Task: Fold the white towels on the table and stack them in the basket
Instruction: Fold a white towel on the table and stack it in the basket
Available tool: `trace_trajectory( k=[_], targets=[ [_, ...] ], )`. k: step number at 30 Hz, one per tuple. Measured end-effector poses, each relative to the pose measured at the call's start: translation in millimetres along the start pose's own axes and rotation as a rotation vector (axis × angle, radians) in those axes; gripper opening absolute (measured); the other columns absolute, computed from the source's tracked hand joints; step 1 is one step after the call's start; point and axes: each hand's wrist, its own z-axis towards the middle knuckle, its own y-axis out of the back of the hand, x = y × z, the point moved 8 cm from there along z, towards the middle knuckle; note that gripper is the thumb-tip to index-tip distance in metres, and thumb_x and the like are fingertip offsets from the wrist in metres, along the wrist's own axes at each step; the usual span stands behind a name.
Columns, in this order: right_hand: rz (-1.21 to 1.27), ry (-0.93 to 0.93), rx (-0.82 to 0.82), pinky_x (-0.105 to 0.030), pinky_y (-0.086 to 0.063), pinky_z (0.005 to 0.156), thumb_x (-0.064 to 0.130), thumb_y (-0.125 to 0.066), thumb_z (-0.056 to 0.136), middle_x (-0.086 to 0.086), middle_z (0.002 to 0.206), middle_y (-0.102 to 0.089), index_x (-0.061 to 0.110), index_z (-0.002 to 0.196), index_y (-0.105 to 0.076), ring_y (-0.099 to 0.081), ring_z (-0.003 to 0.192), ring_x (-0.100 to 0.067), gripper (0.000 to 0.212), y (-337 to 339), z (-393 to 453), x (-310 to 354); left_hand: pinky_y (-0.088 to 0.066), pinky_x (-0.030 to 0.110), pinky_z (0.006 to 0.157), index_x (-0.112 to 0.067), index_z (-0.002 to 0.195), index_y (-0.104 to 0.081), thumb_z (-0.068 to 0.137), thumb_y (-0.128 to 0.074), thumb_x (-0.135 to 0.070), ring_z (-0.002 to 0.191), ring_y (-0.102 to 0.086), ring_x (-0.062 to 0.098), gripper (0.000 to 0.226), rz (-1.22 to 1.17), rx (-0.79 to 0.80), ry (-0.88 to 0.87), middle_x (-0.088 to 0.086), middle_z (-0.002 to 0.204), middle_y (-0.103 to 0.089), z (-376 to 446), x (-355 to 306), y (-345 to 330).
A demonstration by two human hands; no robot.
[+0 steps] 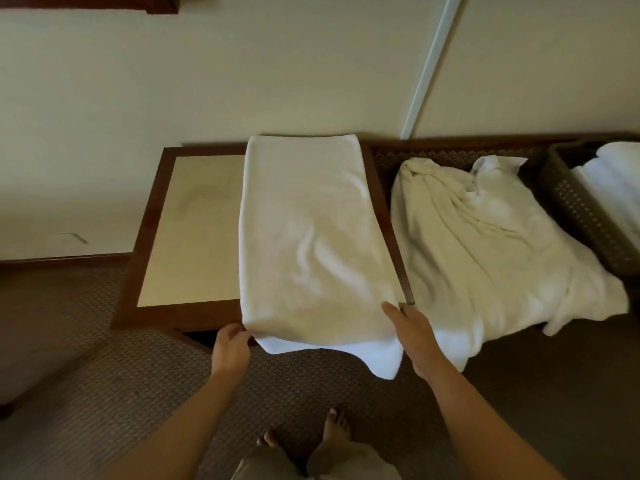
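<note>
From the head view, you are standing at the counter (156, 237) with a half-folded towel (311, 230) lying lengthwise across its right part, the near end spilling over the front edge toward you. Your left hand (230, 348) is pinching the near left corner of that towel, fingers curled round the hem. Your right hand (414, 334) is lying along the near right edge with the fingers fairly straight; whether the thumb is tucking under the cloth I cannot tell.

The risk here is that you are working with two unequal grips. If you are lifting the near end to fold it away from you, the right side may slide out from under the flat hand, and the fold will be coming out skewed. The layers at the overhang are already sitting offset, one peeking below the other, so any pull on the top layer alone could be dragging them further apart.

The towel's right edge is also running along the counter's right rim, just beside a crumpled towel (491, 244) heaped on the lower surface next to it. A sweeping fold could be catching that heap or tipping the folded one off the rim.

The basket (575, 206) is sitting far right, already holding folded white towels (609, 181), partly cut off by the frame. You are facing a long carry across the heap, where a loose fold could be falling open.
</note>
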Motion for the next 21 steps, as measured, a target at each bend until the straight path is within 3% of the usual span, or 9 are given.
trace_trajectory(
  k=[4, 9, 13, 18, 21],
  targets=[
    [0.035, 0.142, 0.005, -0.033, -0.032, 0.072, 0.040, -0.068, 0.096, -0.008, 0.074, -0.044, -0.012, 0.079, -0.047, -0.040, 0.072, -0.022, 0.059, 4.8, 6.4, 10.0, -0.043, 0.043, 0.094, -0.017, 0.109, -0.066, 0.106, -0.049, -0.024, 0.107, -0.063, 0.021, 0.018, -0.378, 0.037, 0.088, 0.003, 0.110, -0.068, -0.6, 0.8, -12.7],
    [0.184, 0.165, -0.095, -0.030, -0.042, 0.073, 0.024, -0.068, 0.097, -0.009, 0.079, -0.057, -0.016, 0.088, -0.057, -0.052, 0.076, -0.018, 0.042, 22.0, 5.3, 1.5, -0.051, 0.048, 0.092, -0.019, 0.094, -0.071, 0.106, -0.049, -0.048, 0.102, -0.065, 0.028, 0.039, -0.368, 0.015, 0.054, 0.005, 0.105, -0.071, -3.0, -0.4, -6.1],
    [0.020, 0.058, -0.052, -0.035, -0.047, 0.079, 0.035, -0.064, 0.100, -0.001, 0.085, -0.062, 0.014, 0.087, -0.071, -0.057, 0.081, -0.016, 0.025, 19.0, 20.2, -11.7, -0.054, 0.057, 0.097, -0.013, 0.113, -0.072, 0.104, -0.052, -0.046, 0.106, -0.070, 0.034, 0.039, -0.432, 0.176, 0.126, 0.011, 0.110, -0.077, -9.5, -3.9, -17.8],
    [0.069, 0.180, -0.042, -0.022, -0.048, 0.066, 0.024, -0.064, 0.101, 0.002, 0.069, -0.059, 0.010, 0.087, -0.070, -0.053, 0.067, -0.010, 0.020, 27.8, 15.1, 0.8, -0.054, 0.060, 0.093, -0.012, 0.123, -0.067, 0.104, -0.057, -0.034, 0.113, -0.067, 0.040, 0.031, -0.395, 0.334, 0.144, 0.015, 0.117, -0.075, -11.7, -8.2, -21.1],
    [0.036, 0.191, -0.101, -0.028, -0.048, 0.067, 0.025, -0.064, 0.101, -0.017, 0.071, -0.057, 0.009, 0.088, -0.071, -0.051, 0.067, -0.017, 0.022, 34.4, 20.4, -6.7, -0.055, 0.060, 0.093, -0.012, 0.126, -0.066, 0.098, -0.066, -0.030, 0.112, -0.068, 0.039, 0.033, -0.347, 0.273, 0.054, 0.015, 0.122, -0.072, -2.2, -7.1, -12.9]
  ],
)
